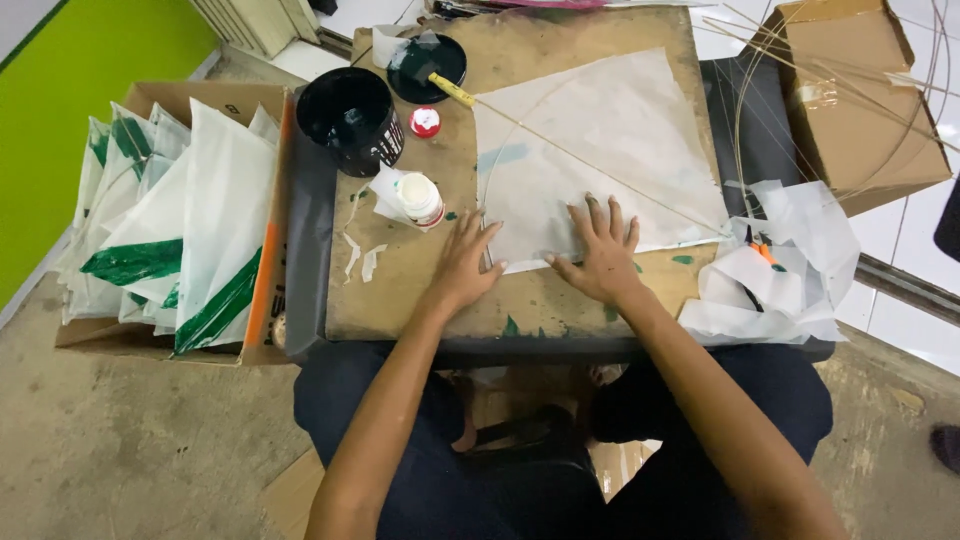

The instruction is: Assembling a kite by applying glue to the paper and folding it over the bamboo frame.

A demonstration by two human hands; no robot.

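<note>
While I sit low with my knees under the board, my two bare arms reach out over it; my left hand (466, 262) lies flat with its fingers spread, pressing on the near left edge of the white paper kite (590, 160); my right hand (603, 250) lies flat too, fingers wide apart, pressing on the near edge of the same kite; neither hand grips anything, both just push down with open palms. The kite lies in the middle of the brown board (420, 280), and a thin stick (600, 170) runs across it from the far left to the near right; a bent stick curves along its left side. Just right of my right hand sits a heap of white paper scraps (770, 270), with a small orange tool (762, 252) on top. To my left, near the board, stands a cardboard box (200, 100) full of white and green kites (180, 240). A little farther on the board lies a small white bottle (420, 197) on its side; past it is a big black tub (352, 118), a small red cap (425, 121), and a black lid (428, 68) with a yellow brush handle (452, 90) resting on it. Far right stands another brown box (860, 110) with thin sticks across it.
</note>
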